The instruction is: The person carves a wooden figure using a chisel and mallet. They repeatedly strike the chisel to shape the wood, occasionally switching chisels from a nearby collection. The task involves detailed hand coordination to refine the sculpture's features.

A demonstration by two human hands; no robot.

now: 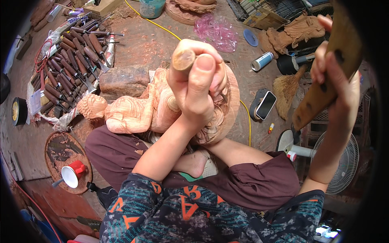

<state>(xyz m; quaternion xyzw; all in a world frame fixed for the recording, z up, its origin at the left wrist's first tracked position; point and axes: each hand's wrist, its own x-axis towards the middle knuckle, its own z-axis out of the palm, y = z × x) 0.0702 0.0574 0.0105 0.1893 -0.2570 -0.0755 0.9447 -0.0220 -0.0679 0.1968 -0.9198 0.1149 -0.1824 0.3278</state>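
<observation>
- While our left hand (198, 87) grips the chisel (183, 60) against the wooden figure (133, 113) on our lap, we should keep it steady.
- Our right hand (338, 87), raised, clasps the mallet (326, 81); strike squarely.
- Spare chisels (71, 60) lie well left.

Woodcarving workshop: rows of wooden-handled chisels (71, 67) on floor, half-carved figure (133, 109), wood chips, carved pieces (300, 30) around.

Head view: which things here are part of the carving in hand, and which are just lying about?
In use:
- left hand gripping a chisel handle
- right hand holding a wooden mallet
- carved wooden figure on the lap

Lying about:
- row of chisels
- red cup
- phone
- spray can
- small broom
- fan
</observation>
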